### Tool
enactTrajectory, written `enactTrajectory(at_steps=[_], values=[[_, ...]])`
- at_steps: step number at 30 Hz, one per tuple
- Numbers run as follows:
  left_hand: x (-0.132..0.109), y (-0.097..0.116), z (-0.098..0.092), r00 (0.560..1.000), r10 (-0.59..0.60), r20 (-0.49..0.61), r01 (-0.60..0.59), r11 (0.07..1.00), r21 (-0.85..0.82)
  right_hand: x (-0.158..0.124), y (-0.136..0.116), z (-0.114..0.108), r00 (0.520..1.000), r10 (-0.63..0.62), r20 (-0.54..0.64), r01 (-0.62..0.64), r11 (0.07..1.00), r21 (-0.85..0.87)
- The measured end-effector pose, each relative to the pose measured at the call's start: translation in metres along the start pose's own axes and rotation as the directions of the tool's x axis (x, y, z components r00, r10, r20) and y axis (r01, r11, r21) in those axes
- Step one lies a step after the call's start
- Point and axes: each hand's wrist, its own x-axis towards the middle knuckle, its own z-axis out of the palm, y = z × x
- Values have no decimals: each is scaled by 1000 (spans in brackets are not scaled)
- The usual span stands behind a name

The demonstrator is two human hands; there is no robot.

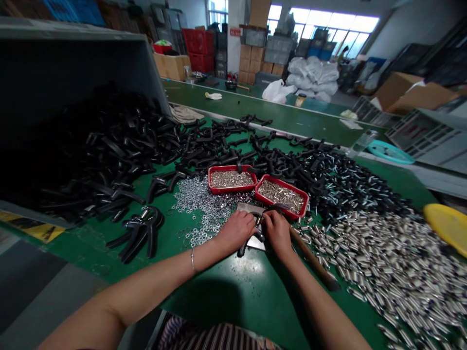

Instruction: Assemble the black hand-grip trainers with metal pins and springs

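Black curved handle-like part between two bare hands at the centre of the frame, over a flat silver metal plate.
The left hand has its grip pinching the part; the right hand bends its fingers at the part's other side, and I cannot tell what its grip pinches. Room to move opens at lower centre, where the smooth green surface shows between the forearms to its near edge. Two red rectangular trays bound the hands above, loose silver rings the left, a long brown wooden handle and heaped silver cylinders the right.
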Motion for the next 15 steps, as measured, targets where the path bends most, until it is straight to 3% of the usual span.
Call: enactTrajectory(at_steps=[6, 9, 12, 15], values=[[-32, 25, 11, 984, -170, -47, 165, 982, -94, 0, 1, 0, 999, -34, 29, 36, 994, -106], [-31, 21, 10, 989, -149, -21, 146, 983, -110, 0, 0, 0, 997, -53, 56, 63, 978, -197], [-26, 8, 4, 997, -74, -3, 73, 989, -128, 2, -3, -1, 984, -78, 159, 131, 925, -356], [-23, -8, -1, 1000, -4, 11, 6, 987, -162, 2, -10, -13, 959, -112, 260, 215, 888, -407]])
